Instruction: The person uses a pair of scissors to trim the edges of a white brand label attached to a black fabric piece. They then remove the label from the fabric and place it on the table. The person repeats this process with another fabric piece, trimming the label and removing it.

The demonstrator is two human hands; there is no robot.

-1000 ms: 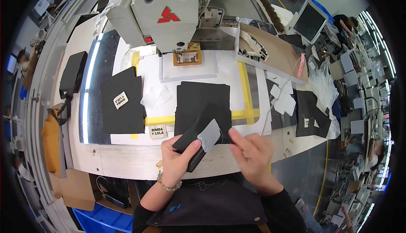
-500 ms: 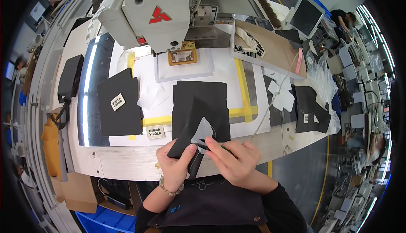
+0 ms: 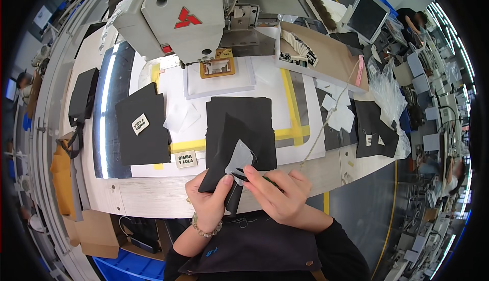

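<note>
My left hand [image 3: 210, 203] grips a black fabric piece [image 3: 220, 154] by its lower edge and holds it just above the table's front edge. A light grey patch [image 3: 240, 157] lies on that piece. My right hand [image 3: 281, 197] is closed around a small green tool [image 3: 268, 181], its fingertips meeting my left thumb at the lower edge of the grey patch. Behind the held piece, a stack of black fabric pieces [image 3: 248, 114] lies flat on the white work surface [image 3: 265, 79].
A large white sewing machine [image 3: 181, 11] stands at the back with an orange clamp frame [image 3: 218, 67] beneath it. To the left lies a black piece carrying a label [image 3: 140, 130], with a loose label [image 3: 186, 158] nearby. White pieces [image 3: 340, 114], black pieces [image 3: 374, 128] and a cardboard box [image 3: 326, 57] are at the right.
My right hand has moved left from beside the piece onto it, meeting my left hand at the grey patch. The held piece has tilted up and turned slightly.
</note>
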